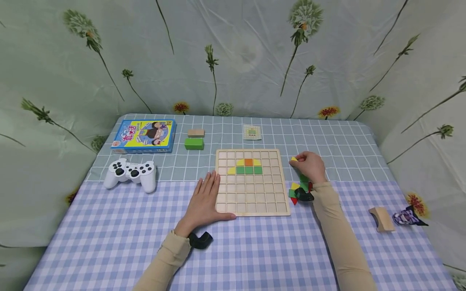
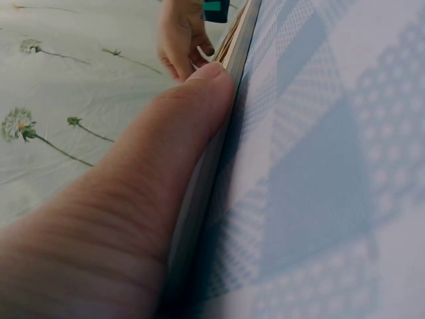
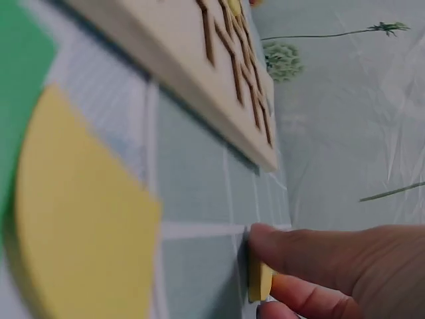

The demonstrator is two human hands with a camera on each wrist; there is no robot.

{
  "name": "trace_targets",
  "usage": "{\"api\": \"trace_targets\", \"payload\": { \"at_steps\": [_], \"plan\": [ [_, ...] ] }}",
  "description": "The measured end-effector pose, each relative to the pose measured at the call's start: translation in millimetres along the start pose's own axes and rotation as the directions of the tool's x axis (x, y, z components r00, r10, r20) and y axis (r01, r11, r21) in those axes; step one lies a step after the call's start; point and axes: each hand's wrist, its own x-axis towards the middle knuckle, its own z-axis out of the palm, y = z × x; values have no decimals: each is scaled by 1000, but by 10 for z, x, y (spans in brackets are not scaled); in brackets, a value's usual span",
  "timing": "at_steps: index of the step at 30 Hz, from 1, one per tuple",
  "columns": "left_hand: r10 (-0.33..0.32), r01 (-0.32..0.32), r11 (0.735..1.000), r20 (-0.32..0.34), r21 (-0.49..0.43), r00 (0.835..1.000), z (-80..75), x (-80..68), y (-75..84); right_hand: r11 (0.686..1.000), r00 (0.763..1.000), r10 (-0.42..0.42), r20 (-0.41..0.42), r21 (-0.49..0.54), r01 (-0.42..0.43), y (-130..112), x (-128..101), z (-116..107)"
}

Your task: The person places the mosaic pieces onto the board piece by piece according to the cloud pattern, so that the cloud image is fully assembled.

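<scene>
A wooden grid board (image 1: 251,198) lies in the middle of the table. Set in its upper squares are an orange tile (image 1: 248,162), several green tiles (image 1: 249,170) in a row, and yellow tiles (image 1: 231,171) around them. My left hand (image 1: 204,202) rests at the board's lower left corner, fingers straight along the left edge and thumb (image 2: 166,126) against the near edge. Right of the board, my right hand (image 1: 311,165) pinches a small yellow tile (image 3: 259,279) between thumb and fingers, close over the cloth. Loose green, red and yellow tiles (image 1: 295,186) lie by the right wrist, partly hidden by it.
Behind the board lies a small pattern card (image 1: 252,132). To the left are a green block (image 1: 194,144), a wooden block (image 1: 196,133), a boxed game (image 1: 143,136) and a white game controller (image 1: 131,173). An arched wooden block (image 1: 381,219) and a dark patterned object (image 1: 408,217) stand far right.
</scene>
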Motion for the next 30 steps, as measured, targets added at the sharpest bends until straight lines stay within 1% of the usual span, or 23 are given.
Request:
{"api": "trace_targets", "payload": {
  "at_steps": [7,10,12,16,20,24,30],
  "plan": [
    [3,-3,1000,9,-6,1000,-2,-6,3,1000,1000,-8,0,28,8,-8,-5,9],
    [3,-3,1000,11,-6,1000,2,-8,-4,996,999,-50,-17,75,52,-52,-47,28],
    [3,-3,1000,8,-5,1000,4,-7,-10,989,995,-97,-22,110,99,-102,-85,54],
    [3,-2,1000,2,-12,1000,2,-3,-14,968,983,-181,20,179,174,-225,-161,142],
    [0,0,1000,2,-15,1000,-2,2,-12,957,973,-219,80,213,198,-335,-208,249],
    [-1,1,1000,0,-19,1000,0,4,-11,952,964,-244,102,214,219,-395,-223,337],
    [13,-13,1000,-23,-20,1000,-1,-5,-12,953,959,-268,88,169,251,-416,-231,411]
  ]
}}
